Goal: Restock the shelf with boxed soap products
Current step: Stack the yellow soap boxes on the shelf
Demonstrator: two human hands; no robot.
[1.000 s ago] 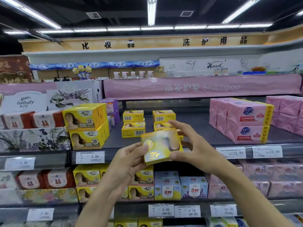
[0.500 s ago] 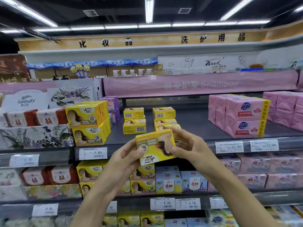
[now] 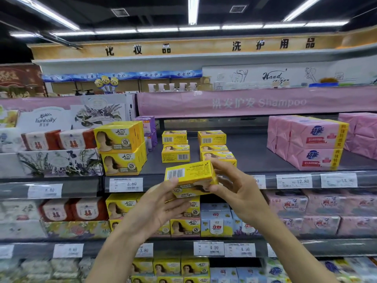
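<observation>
Facing the shelf, yellow stacks at twelve o'clock, our left hand at seven and right hand at four pinch one soap box at centre. We judge it light, stiff, crushable; hold the short ends.

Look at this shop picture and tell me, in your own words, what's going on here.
A person is restocking a shop shelf. The left hand and right hand hold one yellow soap box between them in front of the shelf edge, barcode side up. It is not yet set down. Behind it, two short rows of matching yellow boxes stand on the dark shelf, with pink packs further right.
</observation>
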